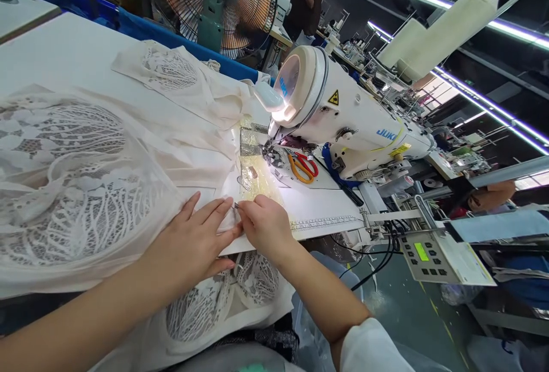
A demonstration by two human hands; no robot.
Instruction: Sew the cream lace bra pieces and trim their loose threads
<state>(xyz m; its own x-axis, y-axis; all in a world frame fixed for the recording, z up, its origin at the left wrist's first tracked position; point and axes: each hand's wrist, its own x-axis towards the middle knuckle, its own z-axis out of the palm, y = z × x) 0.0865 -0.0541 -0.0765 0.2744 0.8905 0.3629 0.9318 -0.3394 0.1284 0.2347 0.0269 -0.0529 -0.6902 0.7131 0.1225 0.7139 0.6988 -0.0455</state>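
My left hand point(203, 235) lies on a white lace bra point(86, 178), its fingers stretched out and pressing the cloth near the table's front edge. My right hand point(266, 226) is closed in a pinch beside the left fingertips. A small, thin metal thing point(235, 205) pokes out from the right fingers towards the left index finger; its kind is too small to make out. More white lace cloth point(201, 303) hangs below the edge, over the lap. Beyond both hands stands a white sewing machine point(343, 103) with its lamp lit over the needle plate point(251, 142).
Red-handled scissors point(307, 164) and yellow-handled scissors point(299, 169) lie by the machine base. A printed ruler point(326, 223) runs along the table edge. Another lace piece point(171, 69) lies farther back. A fan point(214, 6), a control panel point(424, 255) and a standing person point(305, 0) are around.
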